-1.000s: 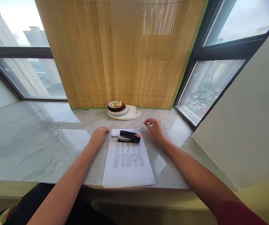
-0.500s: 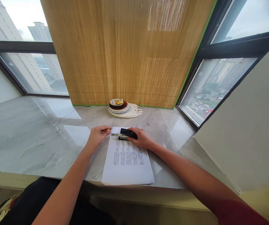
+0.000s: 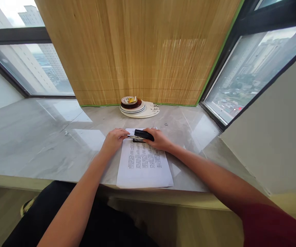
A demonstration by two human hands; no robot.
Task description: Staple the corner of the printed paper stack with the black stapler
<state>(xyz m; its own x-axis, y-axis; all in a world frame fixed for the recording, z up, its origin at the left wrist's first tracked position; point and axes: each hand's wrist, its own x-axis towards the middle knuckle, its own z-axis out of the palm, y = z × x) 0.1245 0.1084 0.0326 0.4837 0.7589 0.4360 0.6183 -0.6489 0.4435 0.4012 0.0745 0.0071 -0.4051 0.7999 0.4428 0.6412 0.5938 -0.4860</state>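
Note:
A black stapler [image 3: 144, 134] sits over the top part of a printed sheet of paper [image 3: 145, 177], its upper arm lifted and its metal staple channel exposed. My right hand [image 3: 158, 140] is wrapped round the stapler's right end. At the left end of the channel, my left hand [image 3: 114, 140] has its thumb and fingers pinched together against the metal. Whatever lies between those fingertips is too small and hidden to make out. The paper lies flat on the grey marble-look sill, reaching its front edge.
Behind the paper stand stacked plates [image 3: 132, 109] on an oval white board [image 3: 151, 109]. Small dark bits [image 3: 166, 124] lie right of the stapler, and a small clear object [image 3: 66, 132] lies to the left. A bamboo blind [image 3: 137, 51] hangs at the back between windows.
My left hand has moved right, from beside the paper's edge to the stapler's channel, carrying a tiny pale piece earlier. My right hand keeps its hold. The whole view has shifted slightly.

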